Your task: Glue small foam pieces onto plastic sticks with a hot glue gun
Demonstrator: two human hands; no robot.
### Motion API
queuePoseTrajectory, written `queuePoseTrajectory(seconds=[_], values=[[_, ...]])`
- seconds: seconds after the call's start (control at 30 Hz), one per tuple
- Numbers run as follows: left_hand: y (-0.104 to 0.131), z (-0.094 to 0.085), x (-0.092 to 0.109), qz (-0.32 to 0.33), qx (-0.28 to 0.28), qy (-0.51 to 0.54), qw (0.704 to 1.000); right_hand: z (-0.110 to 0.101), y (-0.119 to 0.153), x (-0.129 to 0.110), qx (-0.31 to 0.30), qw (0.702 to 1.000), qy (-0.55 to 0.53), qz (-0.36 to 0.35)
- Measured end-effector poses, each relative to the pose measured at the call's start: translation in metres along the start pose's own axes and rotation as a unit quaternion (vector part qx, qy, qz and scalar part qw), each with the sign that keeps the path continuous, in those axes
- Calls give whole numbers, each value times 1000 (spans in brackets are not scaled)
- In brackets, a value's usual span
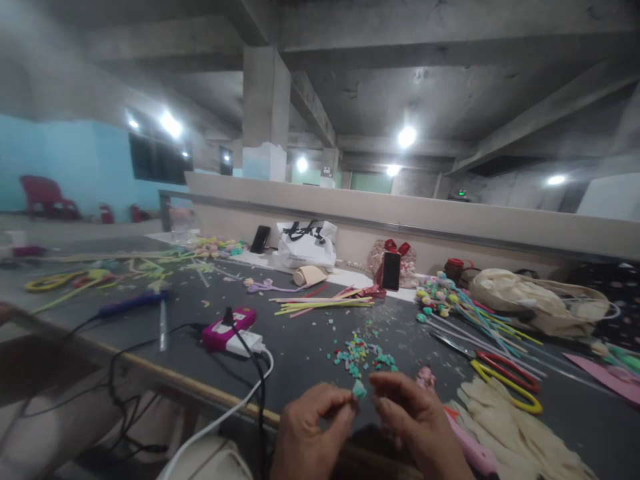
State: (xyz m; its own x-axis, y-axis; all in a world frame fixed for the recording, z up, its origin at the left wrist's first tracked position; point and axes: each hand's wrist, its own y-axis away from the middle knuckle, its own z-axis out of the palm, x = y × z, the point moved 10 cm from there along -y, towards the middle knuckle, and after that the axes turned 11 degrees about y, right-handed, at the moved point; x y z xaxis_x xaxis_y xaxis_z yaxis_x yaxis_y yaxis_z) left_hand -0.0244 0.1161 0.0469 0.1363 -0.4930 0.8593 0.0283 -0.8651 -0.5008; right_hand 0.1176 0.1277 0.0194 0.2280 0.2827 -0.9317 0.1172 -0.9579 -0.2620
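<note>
Near the front edge of the dark table, my left hand (316, 427) pinches a small teal piece (359, 389) between thumb and fingertips. My right hand (413, 417) is just to its right, thumb and fingers apart, with nothing visible between them. Just beyond both hands lies a scatter of small teal, yellow and red bits (357, 353). A pink crumpled piece (426, 378) sits beside my right hand, and a pink tool (473, 443) is partly hidden behind it.
Scissors with red and yellow handles (505, 373) and beige gloves (515, 427) lie to the right. A magenta power strip (225, 330) with cables is at left, near a blue tool (133, 303). Coloured sticks (325, 303), a white bag (306, 245) and a phone (391, 271) are farther back.
</note>
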Motion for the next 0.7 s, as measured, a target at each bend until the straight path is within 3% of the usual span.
queuePoseTrajectory(seconds=[0.23, 0.4, 0.7], values=[[9, 14, 22, 108, -64, -114, 985, 5, 6, -39, -34, 991, 69, -109], [13, 20, 31, 143, -92, -154, 973, 4, 6, -39, -26, 989, 88, -114], [15, 24, 34, 171, -92, -169, 966, 2, 6, -37, -19, 991, 81, -101]])
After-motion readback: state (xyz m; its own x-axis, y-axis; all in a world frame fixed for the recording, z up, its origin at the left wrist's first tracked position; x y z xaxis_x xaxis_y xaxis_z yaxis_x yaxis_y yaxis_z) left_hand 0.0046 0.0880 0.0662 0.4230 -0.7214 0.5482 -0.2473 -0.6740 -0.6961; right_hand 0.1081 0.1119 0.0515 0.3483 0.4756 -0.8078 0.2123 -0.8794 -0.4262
